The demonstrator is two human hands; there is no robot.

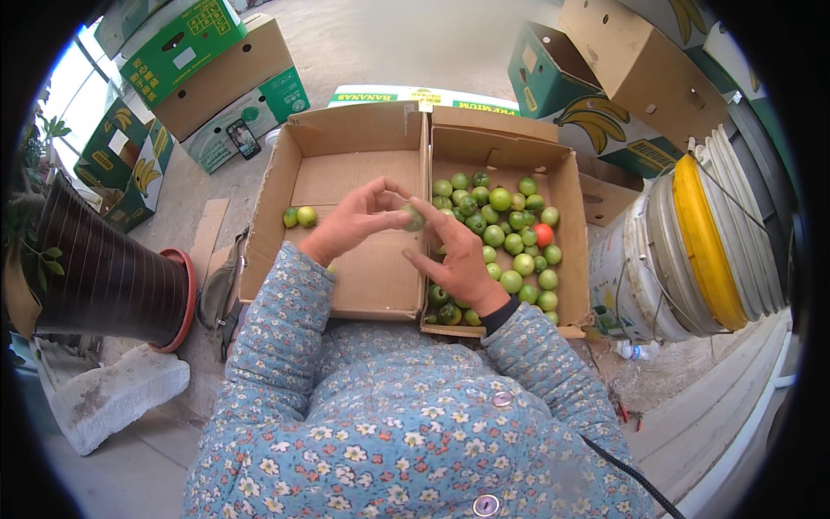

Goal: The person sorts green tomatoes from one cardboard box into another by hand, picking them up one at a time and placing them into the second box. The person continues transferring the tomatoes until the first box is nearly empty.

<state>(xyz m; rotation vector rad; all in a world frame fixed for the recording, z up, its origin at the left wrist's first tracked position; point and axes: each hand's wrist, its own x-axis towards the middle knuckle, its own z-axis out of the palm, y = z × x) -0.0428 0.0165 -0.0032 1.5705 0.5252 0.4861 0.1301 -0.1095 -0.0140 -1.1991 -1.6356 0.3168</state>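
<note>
Both of my hands are raised over the inner edges of two cardboard boxes. A green tomato is between them, at the fingertips of my left hand. The fingers of my right hand touch or nearly touch its upper right side; that hand is spread and its palm is hidden. Below lies the left cardboard box, with a few green tomatoes near its left wall. The right cardboard box holds several green tomatoes and one red tomato.
Banana cartons are stacked at the upper left, with a phone leaning there. More cartons stand at the upper right. Stacked plastic buckets lie tilted at the right. A large dark plant pot and a white foam block are at the left.
</note>
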